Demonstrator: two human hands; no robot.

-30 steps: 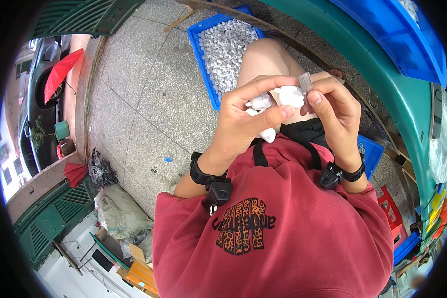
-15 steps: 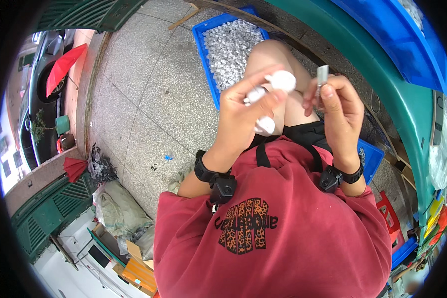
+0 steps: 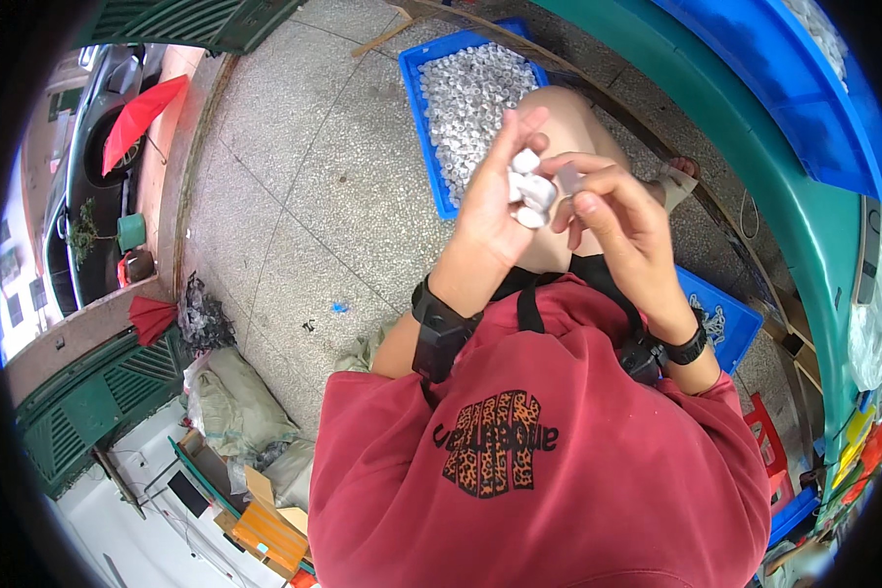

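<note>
Several small white rounded plastic pieces (image 3: 532, 192) lie in the cupped palm of my left hand (image 3: 488, 218), whose fingers curl up around them. Close beside it, my right hand (image 3: 625, 218) pinches a small flat grey piece (image 3: 568, 178) between thumb and fingers. That piece is at the edge of the white ones; whether they touch, I cannot tell. Both hands are above my bare thighs. Just past my left hand, a blue tray (image 3: 423, 127) full of small white and clear plastic parts (image 3: 470, 93) sits on the floor.
Another blue tray (image 3: 750, 338) with small pale parts sits beside my right forearm. A green curved edge (image 3: 745, 127) runs along the right, carrying a large blue bin (image 3: 804, 108). Sacks (image 3: 240, 402) lie on the speckled floor (image 3: 294, 196) at left. A red stool (image 3: 769, 451) stands at right.
My right hand has moved left with the grey piece, up to my left hand. My left hand has turned palm upward, and the white pieces now sit gathered in it.
</note>
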